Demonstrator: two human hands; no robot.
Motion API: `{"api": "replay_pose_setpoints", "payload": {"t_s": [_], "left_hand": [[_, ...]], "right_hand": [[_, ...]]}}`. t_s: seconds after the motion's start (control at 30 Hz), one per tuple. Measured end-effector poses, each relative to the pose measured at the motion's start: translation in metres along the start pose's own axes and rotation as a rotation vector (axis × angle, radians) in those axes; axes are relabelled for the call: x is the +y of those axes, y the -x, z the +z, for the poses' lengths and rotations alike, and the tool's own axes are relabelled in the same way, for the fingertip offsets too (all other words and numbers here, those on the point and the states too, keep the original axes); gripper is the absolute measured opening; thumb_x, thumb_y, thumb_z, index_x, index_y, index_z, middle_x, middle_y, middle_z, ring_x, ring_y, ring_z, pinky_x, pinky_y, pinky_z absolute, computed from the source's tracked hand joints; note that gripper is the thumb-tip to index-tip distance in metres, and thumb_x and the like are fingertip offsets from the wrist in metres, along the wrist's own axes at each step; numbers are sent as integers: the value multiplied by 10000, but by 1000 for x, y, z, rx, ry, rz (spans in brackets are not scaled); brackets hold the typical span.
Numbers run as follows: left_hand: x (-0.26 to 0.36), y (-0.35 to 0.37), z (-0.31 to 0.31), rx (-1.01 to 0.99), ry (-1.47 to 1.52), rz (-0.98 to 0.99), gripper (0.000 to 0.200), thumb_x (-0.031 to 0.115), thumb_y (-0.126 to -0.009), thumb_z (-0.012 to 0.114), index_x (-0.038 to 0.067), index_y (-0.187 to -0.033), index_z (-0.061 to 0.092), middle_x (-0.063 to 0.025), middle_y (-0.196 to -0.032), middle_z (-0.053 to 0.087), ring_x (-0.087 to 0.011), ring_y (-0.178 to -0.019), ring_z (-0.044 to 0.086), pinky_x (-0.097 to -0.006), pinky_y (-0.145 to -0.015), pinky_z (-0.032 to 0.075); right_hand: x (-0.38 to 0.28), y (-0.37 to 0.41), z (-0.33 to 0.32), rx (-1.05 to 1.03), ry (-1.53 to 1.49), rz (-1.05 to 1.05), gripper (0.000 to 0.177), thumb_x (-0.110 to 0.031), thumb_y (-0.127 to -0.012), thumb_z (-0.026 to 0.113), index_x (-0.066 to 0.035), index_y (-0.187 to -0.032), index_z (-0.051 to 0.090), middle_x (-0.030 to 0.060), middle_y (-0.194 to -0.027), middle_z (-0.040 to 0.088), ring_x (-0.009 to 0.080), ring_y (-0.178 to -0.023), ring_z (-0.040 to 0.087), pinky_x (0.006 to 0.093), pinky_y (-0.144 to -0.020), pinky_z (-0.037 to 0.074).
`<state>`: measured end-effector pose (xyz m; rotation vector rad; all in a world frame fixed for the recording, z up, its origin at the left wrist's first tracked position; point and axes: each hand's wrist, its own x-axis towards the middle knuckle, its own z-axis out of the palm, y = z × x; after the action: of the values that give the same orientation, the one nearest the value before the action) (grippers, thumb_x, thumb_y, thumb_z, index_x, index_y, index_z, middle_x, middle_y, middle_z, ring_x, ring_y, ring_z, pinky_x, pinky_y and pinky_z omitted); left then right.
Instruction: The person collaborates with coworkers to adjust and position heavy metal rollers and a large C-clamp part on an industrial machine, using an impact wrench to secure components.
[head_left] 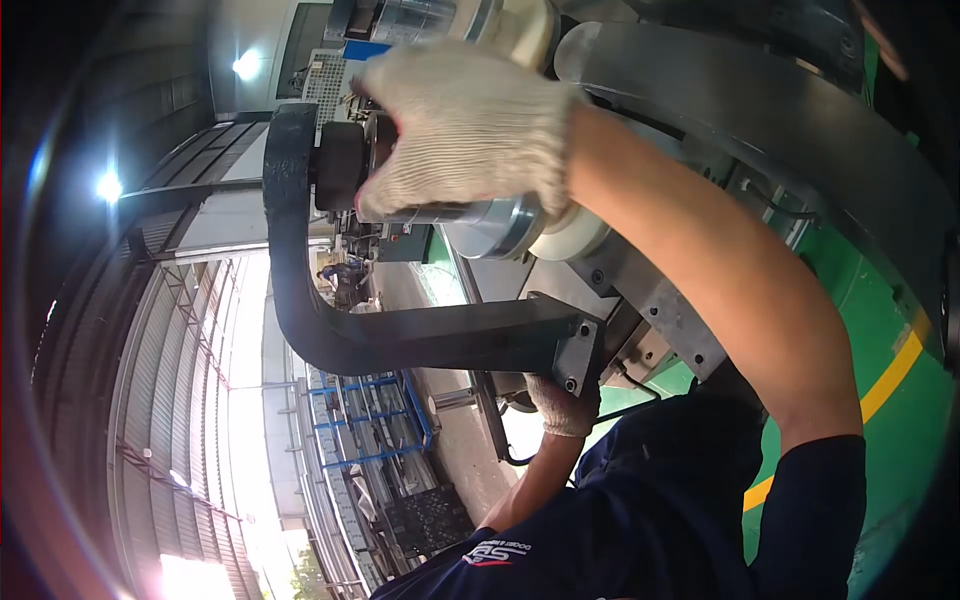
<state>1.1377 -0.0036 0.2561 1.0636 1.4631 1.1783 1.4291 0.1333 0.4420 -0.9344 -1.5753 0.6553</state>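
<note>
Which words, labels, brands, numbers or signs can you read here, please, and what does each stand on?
"S": in the large white lettering on the navy shirt; its other letters are too unclear to quote.
Smaller white line beside it, also on the shirt: too small and blurred to read.
I can make out no other text.

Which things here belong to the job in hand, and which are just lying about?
Likely in the job:
- gloved right hand, contact unclear
- silver roller
- black cylinder
- curved black bar
- gloved left hand, partly hidden

Apparently just around:
- blue rack, in the background
- white gridded panel
</note>
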Motion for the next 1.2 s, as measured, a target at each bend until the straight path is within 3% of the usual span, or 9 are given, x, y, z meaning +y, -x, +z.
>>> {"api": "replay_pose_setpoints", "payload": {"t_s": [0.13,0.27,0.47,0.6,0.7,0.93,1.0,1.07,1.2], "left_hand": [[10,2,1,1,413,-211,555,-81,-847,788,95,-1324,567,-108,-1232,678,-230,-1121,711,-395,-861,644],[1,0,-5,-68,-327,222,439,63,-930,725,102,-1338,569,-112,-1244,678,-265,-1111,718,-432,-839,652],[-7,-1,-10,-72,-434,254,414,291,-998,643,130,-1374,580,-104,-1279,677,-314,-1147,706,-507,-842,655],[-18,-4,-19,-7,-112,65,461,443,-1043,589,148,-1398,587,-98,-1303,677,-346,-1171,699,-557,-843,657],[-12,-4,-16,13,516,-281,515,536,-1055,559,160,-1404,604,-93,-1321,681,-366,-1192,697,-589,-835,657],[-10,-2,-9,-37,785,-314,441,380,-1061,577,51,-1347,643,-134,-1292,712,-343,-1181,711,-530,-941,639],[-19,-7,-9,-88,852,-282,451,331,-1053,562,17,-1367,645,-146,-1347,704,-340,-1241,691,-499,-1104,561],[-14,-8,-5,-154,915,-264,475,308,-1047,546,-5,-1393,634,-161,-1395,691,-337,-1279,676,-503,-1122,551],[0,-13,5,-152,1018,-340,540,364,-1045,570,22,-1463,580,-198,-1399,691,-349,-1244,691,-501,-1104,553]], "right_hand": [[-2,-4,24,30,114,-44,519,-382,-787,896,40,-1056,759,194,-1022,740,281,-906,751,412,-870,588],[16,13,16,269,-105,-221,484,-363,-785,891,-13,-1097,769,153,-956,752,292,-896,762,423,-849,594],[18,2,32,257,-58,-170,430,-280,-773,917,-6,-1056,744,164,-1011,736,285,-943,755,418,-870,577],[11,3,26,214,-198,-246,343,-317,-767,833,-4,-883,752,169,-899,728,303,-987,756,420,-866,600],[14,-1,14,493,-177,-361,586,-398,-740,927,36,-1088,743,194,-1183,745,365,-1110,728,418,-984,559],[-29,-13,19,165,-303,-60,709,-288,-757,960,74,-1307,696,233,-1383,698,255,-1228,707,374,-1061,540],[-17,-17,18,252,-345,-53,739,-189,-750,957,57,-1380,658,179,-1420,691,204,-1243,672,362,-1069,527],[-26,-21,16,288,-490,48,753,-157,-746,947,39,-1408,647,160,-1428,683,209,-1265,650,377,-1113,497],[-30,-26,23,84,-402,-65,839,-122,-740,934,12,-1492,587,130,-1364,703,201,-1280,637,383,-1170,440]]}}
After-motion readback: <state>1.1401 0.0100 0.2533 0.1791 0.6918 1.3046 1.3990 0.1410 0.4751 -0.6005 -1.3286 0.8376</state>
